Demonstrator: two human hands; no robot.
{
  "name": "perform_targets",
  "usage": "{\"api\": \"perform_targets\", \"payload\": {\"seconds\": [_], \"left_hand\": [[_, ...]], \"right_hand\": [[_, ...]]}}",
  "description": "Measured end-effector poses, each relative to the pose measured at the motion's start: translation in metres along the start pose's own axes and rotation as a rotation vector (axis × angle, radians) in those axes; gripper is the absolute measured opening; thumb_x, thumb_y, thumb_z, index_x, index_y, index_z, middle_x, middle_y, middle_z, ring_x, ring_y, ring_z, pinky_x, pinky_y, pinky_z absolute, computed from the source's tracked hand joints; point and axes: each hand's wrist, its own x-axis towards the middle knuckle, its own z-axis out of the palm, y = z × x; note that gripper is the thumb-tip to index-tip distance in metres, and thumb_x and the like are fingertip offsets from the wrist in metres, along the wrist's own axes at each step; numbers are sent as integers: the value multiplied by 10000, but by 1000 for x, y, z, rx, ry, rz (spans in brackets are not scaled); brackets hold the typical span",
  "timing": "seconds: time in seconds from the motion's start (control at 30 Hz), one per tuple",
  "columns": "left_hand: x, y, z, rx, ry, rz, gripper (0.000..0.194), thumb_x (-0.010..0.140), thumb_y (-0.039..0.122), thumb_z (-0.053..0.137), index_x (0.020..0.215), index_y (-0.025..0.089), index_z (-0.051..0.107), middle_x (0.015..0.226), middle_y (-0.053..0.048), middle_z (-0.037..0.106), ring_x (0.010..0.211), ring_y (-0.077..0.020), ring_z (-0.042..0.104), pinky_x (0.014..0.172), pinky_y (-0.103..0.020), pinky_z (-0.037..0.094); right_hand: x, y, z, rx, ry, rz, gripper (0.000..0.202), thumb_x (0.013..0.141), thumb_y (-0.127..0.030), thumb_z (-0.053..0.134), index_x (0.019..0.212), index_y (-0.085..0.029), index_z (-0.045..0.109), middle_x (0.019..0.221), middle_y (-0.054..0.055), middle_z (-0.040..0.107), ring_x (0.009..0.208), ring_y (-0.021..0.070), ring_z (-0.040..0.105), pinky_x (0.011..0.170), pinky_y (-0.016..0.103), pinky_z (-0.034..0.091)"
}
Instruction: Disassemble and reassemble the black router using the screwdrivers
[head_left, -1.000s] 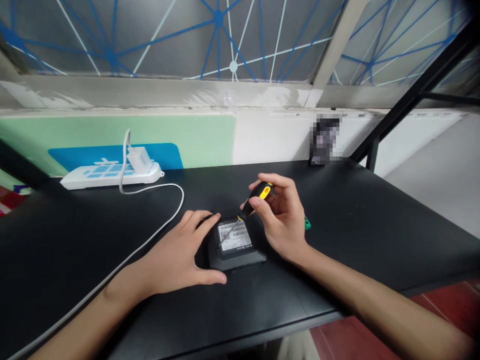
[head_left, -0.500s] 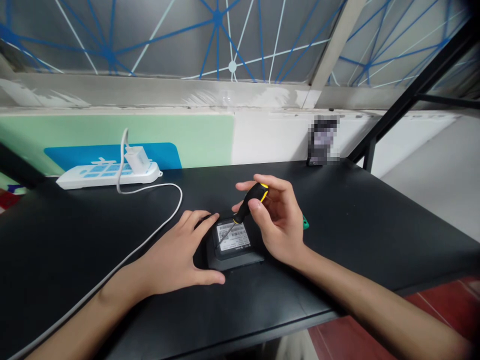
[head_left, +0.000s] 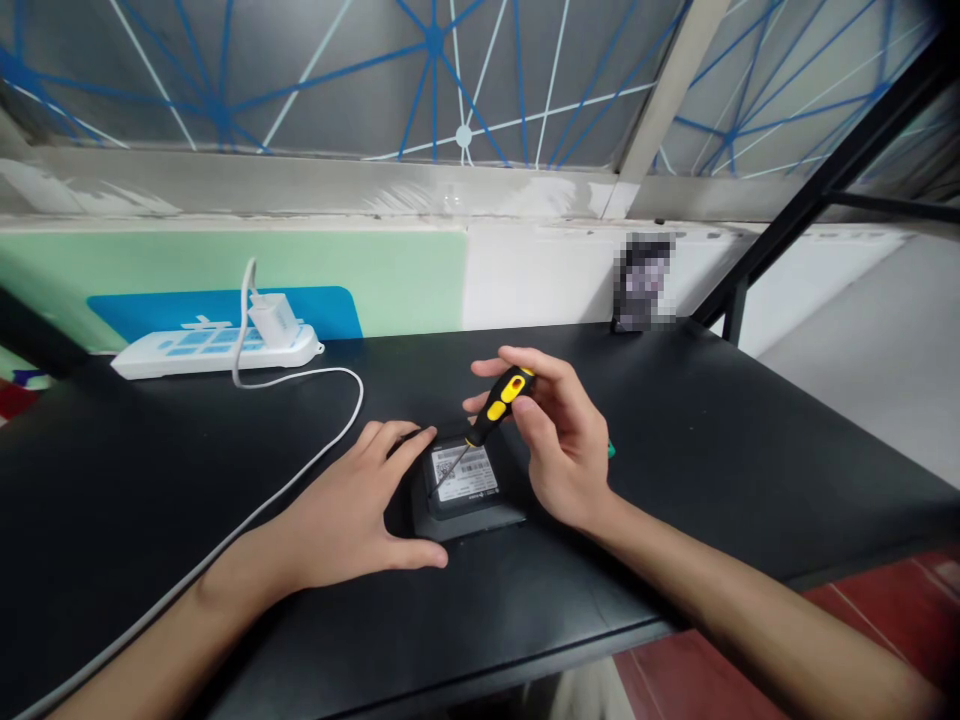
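1 black device (head_left: 472, 524) lies label-up near the front edge of the bench (head_left: 712, 430), a screwdriver (head_left: 496, 407) slanting onto it, gripped between the right hand's (head_left: 566, 440) thumb and fingers. The left hand (head_left: 349, 515), spread open, touches its far-left corner.

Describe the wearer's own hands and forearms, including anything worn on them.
The left hand and right hand are ungloved, with slender fingers and no visible rings. The left forearm and right forearm show no sleeve, watch, bracelet or clear marking.
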Motion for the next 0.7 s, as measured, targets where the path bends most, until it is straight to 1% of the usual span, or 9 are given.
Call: {"api": "perform_targets", "payload": {"seconds": [0.07, 0.13, 0.3, 0.37, 0.43, 0.5, 0.57, 0.63, 0.7], "left_hand": [[0, 0, 0, 0, -1, 0, 1057, 757, 733, 756, 1572, 194, 353, 1525, -167, 453, 1388, -418, 441, 1140, -599, 423], [0, 0, -1, 2, -3, 2, 1053, 762, 732, 752, 1571, 187, 356, 1521, -168, 456, 1384, -419, 443, 1138, -595, 426], [1, 3, -2, 1, -20, -5, 1053, 762, 729, 754, 1577, 210, 336, 1509, -171, 468, 1361, -416, 463, 1123, -607, 429], [1, 3, -3, -2, -13, -7, 1053, 755, 723, 763, 1574, 211, 343, 1510, -171, 469, 1362, -421, 463, 1123, -606, 430], [0, 4, -4, -4, -9, -4, 1042, 756, 721, 763, 1570, 217, 351, 1513, -171, 468, 1366, -426, 463, 1118, -603, 436], [0, 3, -3, -7, 2, 5, 1026, 757, 718, 764, 1566, 234, 360, 1513, -168, 472, 1365, -429, 468, 1109, -603, 444], [0, 3, -3, -12, 18, 14, 1016, 750, 707, 777, 1562, 253, 370, 1508, -161, 480, 1361, -428, 475, 1106, -605, 447], [0, 3, -2, -16, 26, 15, 1011, 744, 693, 790, 1558, 258, 377, 1500, -153, 490, 1360, -426, 474, 1110, -608, 443], [0, 3, -2, -11, 14, 6, 1018, 749, 693, 787, 1559, 240, 369, 1504, -157, 480, 1366, -420, 465, 1118, -606, 436]], "right_hand": [[-1, 1, -1, 5, -10, -6, 315, 1025, -249, 540, 1325, -336, 576, 1248, 40, 679, 925, 154, 741, 783, 355, 642], [-2, 4, -1, -27, -5, -21, 334, 993, -244, 601, 1310, -347, 583, 1212, 33, 652, 943, 155, 720, 771, 339, 630], [0, 9, -1, -131, 25, -80, 400, 925, -248, 705, 1292, -377, 610, 1057, 3, 543, 823, 125, 625, 675, 298, 584], [0, 9, -1, -141, 37, -73, 419, 917, -244, 716, 1296, -390, 610, 1015, 1, 540, 790, 128, 599, 614, 284, 570], [-1, 7, 0, -142, 49, -49, 435, 919, -231, 712, 1306, -398, 603, 1018, 6, 572, 781, 137, 607, 586, 286, 574], [-2, 5, 0, -154, 48, -21, 455, 934, -226, 689, 1342, -389, 572, 1065, 19, 636, 812, 155, 646, 622, 316, 603], [-2, 3, -1, -152, 28, -5, 447, 969, -239, 636, 1384, -367, 530, 1126, 33, 686, 853, 171, 690, 692, 360, 630], [-2, 2, -1, -121, -4, -5, 412, 1003, -259, 575, 1399, -346, 507, 1182, 45, 700, 893, 181, 727, 748, 393, 641], [-3, 1, -2, -88, -27, -9, 375, 1021, -276, 539, 1390, -339, 511, 1225, 53, 690, 920, 186, 744, 765, 403, 643]]}}
